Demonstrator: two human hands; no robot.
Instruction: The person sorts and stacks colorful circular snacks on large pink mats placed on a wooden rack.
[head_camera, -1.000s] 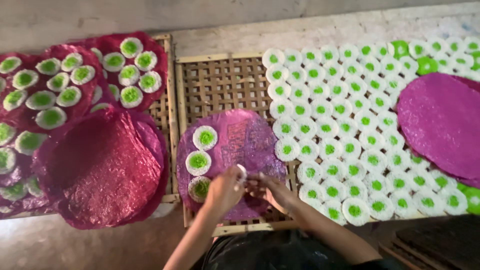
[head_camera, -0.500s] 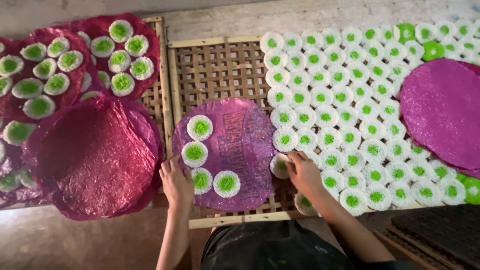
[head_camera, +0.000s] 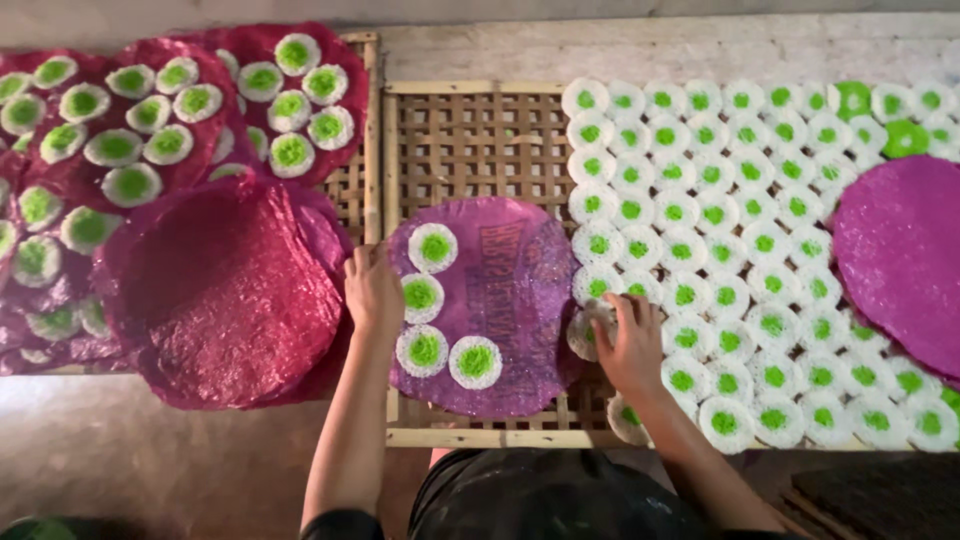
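Observation:
A round purple sheet (head_camera: 510, 300) lies on a woven bamboo tray (head_camera: 470, 150) in front of me. Several white noodle discs with green centres sit on it, one at the top left (head_camera: 433, 247) and one near the front (head_camera: 475, 361). My left hand (head_camera: 372, 290) rests on the sheet's left edge, beside a disc (head_camera: 420, 297). My right hand (head_camera: 628, 345) is closed over a white disc (head_camera: 582, 330) at the sheet's right edge, where a wide field of the same discs (head_camera: 740, 250) begins.
A stack of dark red round sheets (head_camera: 225, 290) lies at the left, with more disc-covered red sheets (head_camera: 150, 130) behind it. Another purple sheet (head_camera: 900, 260) covers discs at the far right. The concrete floor (head_camera: 150, 460) shows in front.
One second ago both hands met at the sheet's front edge. They have moved apart: the left to the sheet's left edge, the right onto a disc at the right. One more disc lies on the sheet.

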